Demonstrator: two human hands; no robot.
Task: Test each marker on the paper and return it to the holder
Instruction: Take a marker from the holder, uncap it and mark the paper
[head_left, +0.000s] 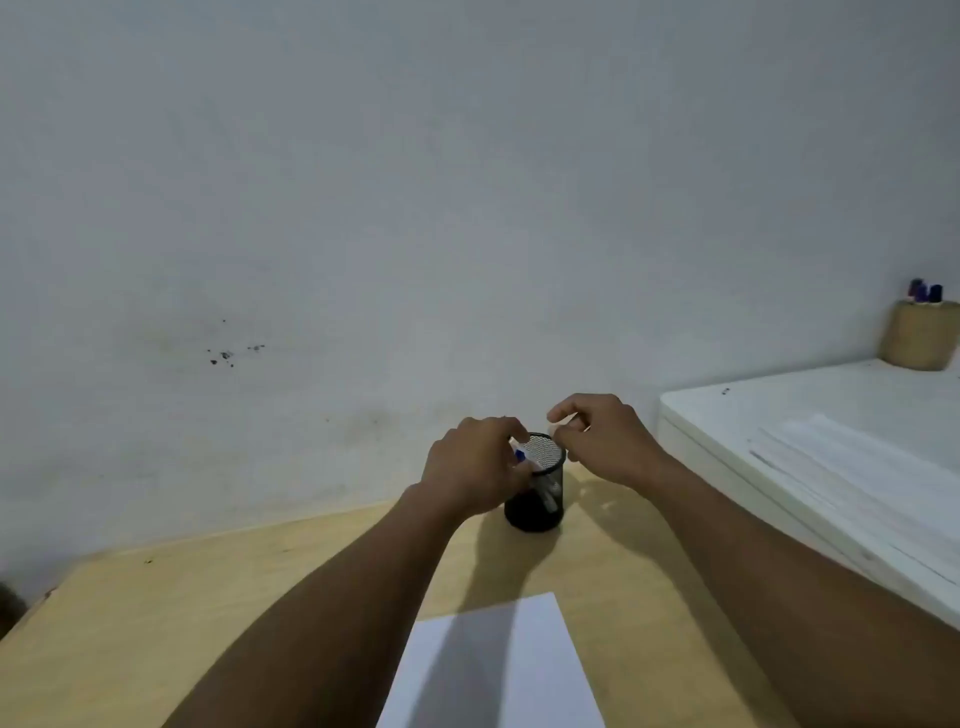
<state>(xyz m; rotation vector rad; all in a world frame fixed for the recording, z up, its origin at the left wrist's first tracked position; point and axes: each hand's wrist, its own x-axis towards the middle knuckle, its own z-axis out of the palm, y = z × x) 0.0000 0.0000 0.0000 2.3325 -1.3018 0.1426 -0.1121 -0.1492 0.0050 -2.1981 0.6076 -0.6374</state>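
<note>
A black mesh holder stands on the wooden table near the wall. My left hand is at the holder's left rim, shut on a white marker with a blue tip that leans over the rim. My right hand hovers at the holder's right rim with fingers curled; whether it pinches anything is not visible. At least one more white marker shows through the mesh inside the holder. A white sheet of paper lies near me, partly shaded by my arms.
A white cabinet top sits higher at the right, with stacked white sheets on it. A tan cup with blue-capped markers stands at its far right corner. A grey wall rises behind the table.
</note>
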